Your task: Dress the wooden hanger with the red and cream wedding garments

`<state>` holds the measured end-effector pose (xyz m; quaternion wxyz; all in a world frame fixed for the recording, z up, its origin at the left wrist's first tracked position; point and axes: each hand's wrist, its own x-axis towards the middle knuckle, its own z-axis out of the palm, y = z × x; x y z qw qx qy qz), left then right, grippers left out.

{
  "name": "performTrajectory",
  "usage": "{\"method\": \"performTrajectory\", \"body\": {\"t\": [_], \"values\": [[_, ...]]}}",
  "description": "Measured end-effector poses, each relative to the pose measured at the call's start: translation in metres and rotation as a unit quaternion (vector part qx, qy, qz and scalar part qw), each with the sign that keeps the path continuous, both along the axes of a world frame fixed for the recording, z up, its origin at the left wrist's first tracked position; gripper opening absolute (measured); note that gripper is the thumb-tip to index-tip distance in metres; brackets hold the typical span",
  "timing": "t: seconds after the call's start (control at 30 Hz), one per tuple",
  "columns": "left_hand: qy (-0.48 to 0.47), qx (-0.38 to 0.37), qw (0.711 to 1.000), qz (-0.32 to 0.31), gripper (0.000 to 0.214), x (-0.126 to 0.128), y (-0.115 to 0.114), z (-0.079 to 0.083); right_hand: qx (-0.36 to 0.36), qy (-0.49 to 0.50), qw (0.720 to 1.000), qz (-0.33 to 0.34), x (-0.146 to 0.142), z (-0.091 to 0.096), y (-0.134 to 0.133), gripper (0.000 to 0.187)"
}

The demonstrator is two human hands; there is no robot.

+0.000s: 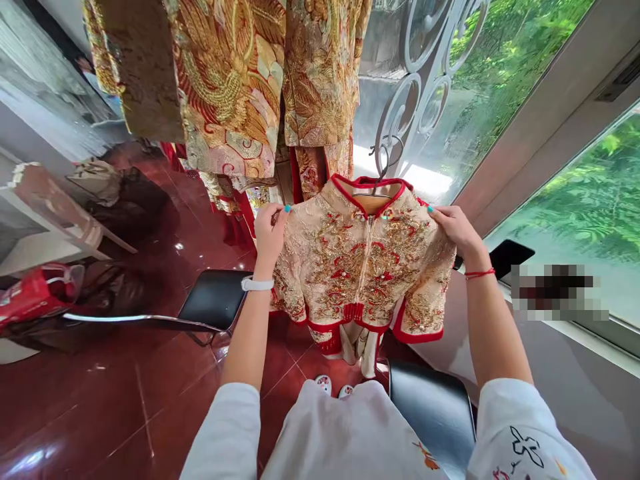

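Note:
I hold up a small cream jacket [360,267] with gold and red embroidery and red trim, hung on a wooden hanger [376,197] with a metal hook. My left hand [270,233] grips its left shoulder, fingers closed on the cloth. My right hand [453,230] grips the right shoulder the same way. The jacket hangs in front of me, above the floor.
Large gold and red embroidered garments [235,87] hang just behind. A black stool [213,300] stands to the left and another black seat [433,407] at my right knee. A red bag [35,293] lies far left on the dark red tiled floor [125,400]. Windows [575,187] run along the right.

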<state>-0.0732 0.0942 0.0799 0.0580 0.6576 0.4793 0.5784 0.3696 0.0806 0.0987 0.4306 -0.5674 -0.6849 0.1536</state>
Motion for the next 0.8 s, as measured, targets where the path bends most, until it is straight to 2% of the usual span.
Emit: {"method": "performTrajectory", "body": {"t": [0.07,0.13,0.23,0.3,0.43,0.5,0.53,0.6,0.63,0.67,0.7,0.77,0.8], "values": [[-0.016,-0.006,1.0,-0.005,0.047,0.003,-0.002,-0.008,0.012,0.023,1.0,0.015,0.003,-0.007,-0.009,0.05],[-0.019,-0.018,0.999,-0.03,0.047,0.004,-0.011,-0.021,0.069,0.073,0.995,0.006,0.006,-0.025,-0.026,0.044],[-0.03,-0.017,0.999,-0.042,0.055,0.003,-0.021,-0.04,0.135,0.173,0.975,-0.034,0.01,-0.059,-0.042,0.047],[-0.044,-0.015,0.999,-0.025,0.063,0.003,-0.022,-0.045,0.142,0.203,0.966,-0.073,0.015,-0.072,-0.041,0.048],[-0.041,-0.046,0.997,-0.044,0.06,0.001,-0.022,-0.041,0.126,0.205,0.964,-0.11,0.025,-0.066,-0.024,0.043],[-0.064,-0.039,0.996,-0.043,0.054,0.0,-0.036,-0.053,0.133,0.199,0.964,-0.118,0.025,-0.067,-0.03,0.041],[-0.094,-0.032,0.995,-0.023,0.05,0.0,-0.048,-0.068,0.146,0.199,0.959,-0.139,0.022,-0.075,-0.039,0.041],[-0.19,-0.049,0.979,0.053,0.044,0.003,-0.081,-0.114,0.166,0.232,0.93,-0.232,0.003,-0.107,-0.07,0.042],[-0.259,-0.095,0.954,0.119,0.039,0.006,-0.1,-0.142,0.163,0.262,0.899,-0.312,-0.013,-0.131,-0.09,0.04],[-0.328,-0.18,0.91,0.178,0.033,0.01,-0.118,-0.173,0.116,0.303,0.862,-0.389,-0.031,-0.158,-0.111,0.037],[-0.373,-0.299,0.859,0.184,0.03,0.015,-0.133,-0.202,0.031,0.355,0.832,-0.425,-0.052,-0.187,-0.132,0.035],[-0.396,-0.403,0.812,0.148,0.03,0.023,-0.152,-0.25,-0.078,0.4,0.825,-0.391,-0.093,-0.24,-0.165,0.034],[-0.402,-0.434,0.796,0.127,0.033,0.027,-0.156,-0.267,-0.121,0.418,0.825,-0.361,-0.109,-0.262,-0.176,0.035]]}}
